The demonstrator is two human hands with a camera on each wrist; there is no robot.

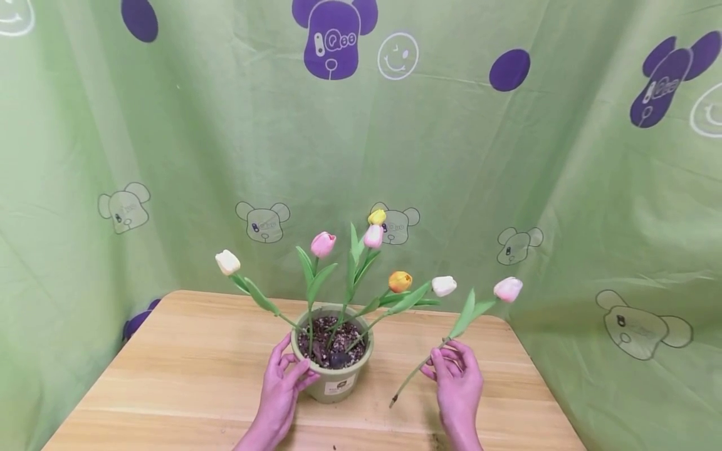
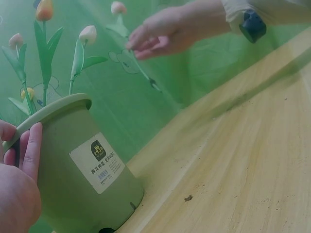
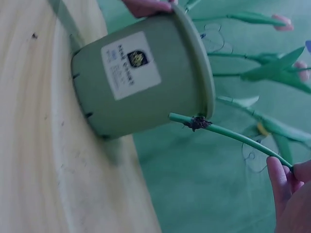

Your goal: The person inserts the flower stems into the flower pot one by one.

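A green flowerpot with a white label stands on the table, filled with dark speckled soil. My left hand grips its near left rim, also seen in the left wrist view. To the right of the pot, my right hand pinches the stem of a pale pink tulip and holds it up, bloom slanting away to the right. Dark soil clings near the lower end of that stem. Several tulips rise from the pot, among them an orange tulip, a white tulip and a pink tulip.
The light wooden table carries small crumbs of soil, with one larger crumb in front of the pot. Behind and on both sides hangs a green curtain printed with bear heads. A dark band circles the right wrist.
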